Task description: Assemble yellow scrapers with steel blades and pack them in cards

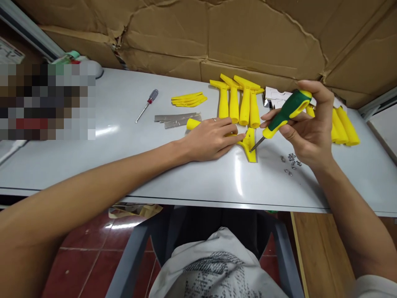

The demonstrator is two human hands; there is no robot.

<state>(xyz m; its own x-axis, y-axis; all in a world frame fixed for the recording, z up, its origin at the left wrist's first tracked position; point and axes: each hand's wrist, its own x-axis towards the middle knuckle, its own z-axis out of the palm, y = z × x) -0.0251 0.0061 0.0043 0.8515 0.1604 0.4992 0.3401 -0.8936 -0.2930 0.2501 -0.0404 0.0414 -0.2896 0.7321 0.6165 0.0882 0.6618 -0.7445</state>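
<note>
A yellow scraper [252, 155] lies flat on the white table, its handle pointing left. My left hand [212, 138] is wrapped over that handle and holds it down. My right hand [313, 128] grips a green and yellow screwdriver [283, 114], tilted, its tip touching a screw spot on the scraper's head. A thin metal edge shows along the head's right side. Small screws [292, 157] lie scattered below my right hand. Behind my left hand are metal blades [175, 119] and a stack of thin yellow pieces [188, 99].
Several yellow scrapers [244, 101] lie at the back, with more yellow handles [349, 126] at the right beside a white box [276, 94]. A clear-handled screwdriver [147, 104] rests left of the blades. Cardboard [167, 37] stands behind the table [124, 165].
</note>
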